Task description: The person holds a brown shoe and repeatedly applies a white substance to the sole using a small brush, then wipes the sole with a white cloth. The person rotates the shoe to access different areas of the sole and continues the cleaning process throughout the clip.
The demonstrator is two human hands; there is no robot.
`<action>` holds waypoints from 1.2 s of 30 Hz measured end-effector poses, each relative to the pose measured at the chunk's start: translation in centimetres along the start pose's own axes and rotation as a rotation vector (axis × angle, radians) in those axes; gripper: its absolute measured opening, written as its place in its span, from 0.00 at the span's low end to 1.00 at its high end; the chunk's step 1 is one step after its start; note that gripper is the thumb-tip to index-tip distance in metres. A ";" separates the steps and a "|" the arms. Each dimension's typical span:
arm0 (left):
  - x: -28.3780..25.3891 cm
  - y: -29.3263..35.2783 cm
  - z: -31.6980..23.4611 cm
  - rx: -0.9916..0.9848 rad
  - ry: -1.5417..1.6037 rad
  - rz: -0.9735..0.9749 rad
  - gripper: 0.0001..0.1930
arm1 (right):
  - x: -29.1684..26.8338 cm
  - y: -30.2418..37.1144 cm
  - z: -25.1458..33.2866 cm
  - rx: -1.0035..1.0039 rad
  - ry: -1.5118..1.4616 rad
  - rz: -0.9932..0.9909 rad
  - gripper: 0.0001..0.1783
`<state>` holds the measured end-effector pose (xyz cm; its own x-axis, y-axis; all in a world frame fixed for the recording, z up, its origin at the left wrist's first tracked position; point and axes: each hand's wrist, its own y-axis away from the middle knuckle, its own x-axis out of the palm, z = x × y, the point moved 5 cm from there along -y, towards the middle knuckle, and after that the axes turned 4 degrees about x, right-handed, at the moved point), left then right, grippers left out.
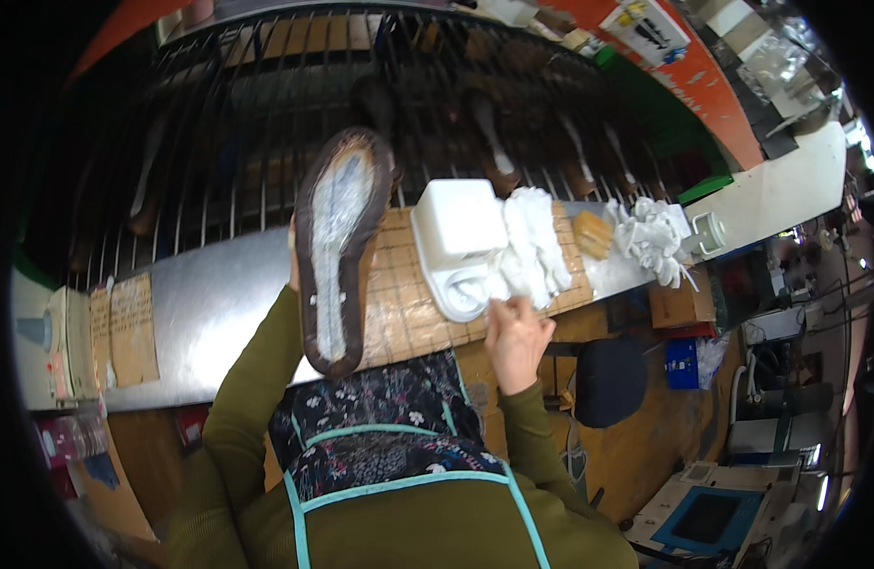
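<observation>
My left hand (294,262) holds up a brown shoe (338,228), sole side toward me. Its underside has a dark rim around a long whitish centre strip. Most of that hand is hidden behind the shoe. My right hand (517,343) is closed, fingers pressed together, just in front of the small round dish of a white plastic dispenser (461,226). What it pinches, if anything, is too small to make out. White cloth gloves (534,245) lie against the dispenser's right side.
A brown grid-lined board (399,313) lies on the metal bench (214,303). Further right are a yellowish block (593,235) and crumpled white cloth (650,237). Behind the bench, a barred conveyor (247,142) carries several dark shoes. A dark stool (609,381) stands right of me.
</observation>
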<state>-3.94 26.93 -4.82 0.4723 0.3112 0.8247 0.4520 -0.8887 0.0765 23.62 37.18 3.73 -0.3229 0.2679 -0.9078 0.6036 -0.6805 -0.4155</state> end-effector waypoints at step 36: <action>-0.2 1.3 0.0 0.000 -0.054 -0.035 0.48 | 7.1 -14.8 -8.4 -0.122 -0.733 0.116 0.03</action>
<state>-3.43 25.69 -4.93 0.4964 0.3599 0.7900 0.4693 -0.8768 0.1045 18.54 54.88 2.98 -0.6292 -0.3529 -0.6925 0.7260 -0.5850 -0.3615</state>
